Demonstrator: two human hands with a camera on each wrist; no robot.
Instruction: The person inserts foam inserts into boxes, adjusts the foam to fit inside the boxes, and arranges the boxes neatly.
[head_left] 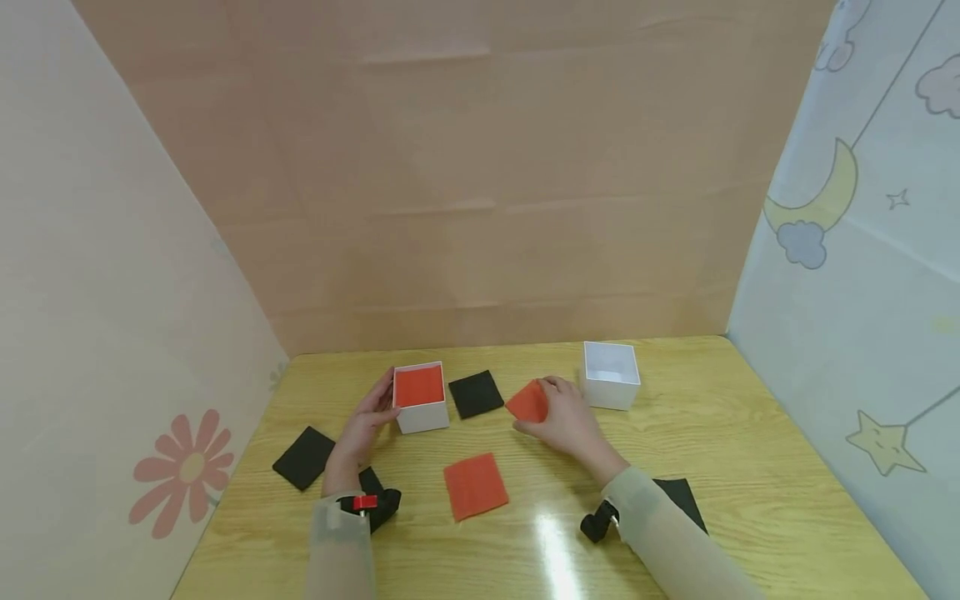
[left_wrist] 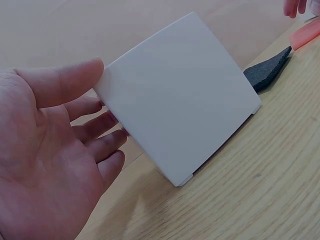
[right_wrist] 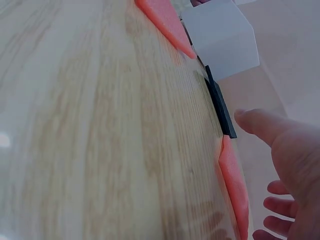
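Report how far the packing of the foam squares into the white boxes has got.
Done: one orange square lies inside the left box, steadied by the left hand.
In hand: the right hand touches another orange square.
Left: the right box looks empty; an orange pad and black squares remain on the table.

Black pad [head_left: 684,498] half hidden behind right sleeve [head_left: 663,533]; another black pad [head_left: 372,482] mostly covered by left wrist strap.

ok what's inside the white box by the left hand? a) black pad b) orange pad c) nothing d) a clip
b: the head view shows an orange pad filling the top of the white box that the left hand touches with straight fingers; the other white box looks empty.
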